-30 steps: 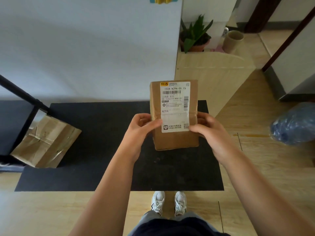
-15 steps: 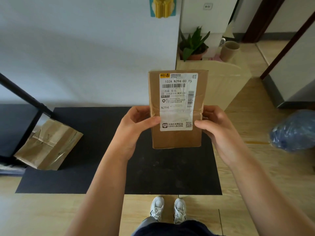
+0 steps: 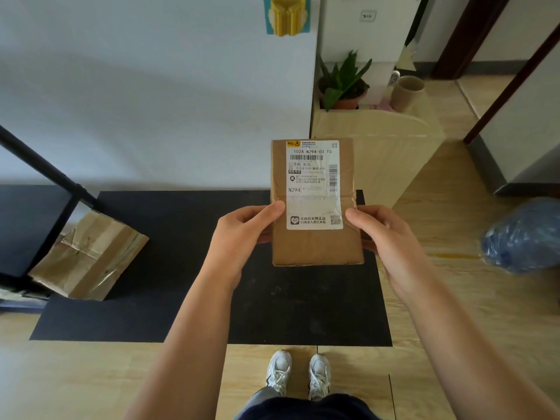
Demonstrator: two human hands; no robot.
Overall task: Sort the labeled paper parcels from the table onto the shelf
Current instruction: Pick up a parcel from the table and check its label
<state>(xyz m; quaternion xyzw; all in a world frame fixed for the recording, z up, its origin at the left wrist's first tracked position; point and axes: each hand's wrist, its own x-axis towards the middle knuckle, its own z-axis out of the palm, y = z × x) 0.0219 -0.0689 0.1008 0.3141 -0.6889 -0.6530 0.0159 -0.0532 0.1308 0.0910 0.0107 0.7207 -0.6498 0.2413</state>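
Note:
A brown paper parcel (image 3: 315,247) with a white shipping label stands upright in front of me, label facing the camera. My left hand (image 3: 242,237) grips its left edge, thumb on the front. My right hand (image 3: 385,234) grips its right edge the same way. A second brown parcel (image 3: 88,256), creased and taped, leans against the black shelf frame (image 3: 45,171) at the left, on the black mat (image 3: 181,283).
A white wall rises behind the mat. A light wooden board (image 3: 394,153) stands at the right, with a potted plant (image 3: 342,83) and a beige cup (image 3: 407,92) behind it. A blue plastic bag (image 3: 524,234) lies on the wooden floor at far right.
Both hands have lifted the labeled parcel a little higher and closer to the camera. The parcel by the shelf has not moved.

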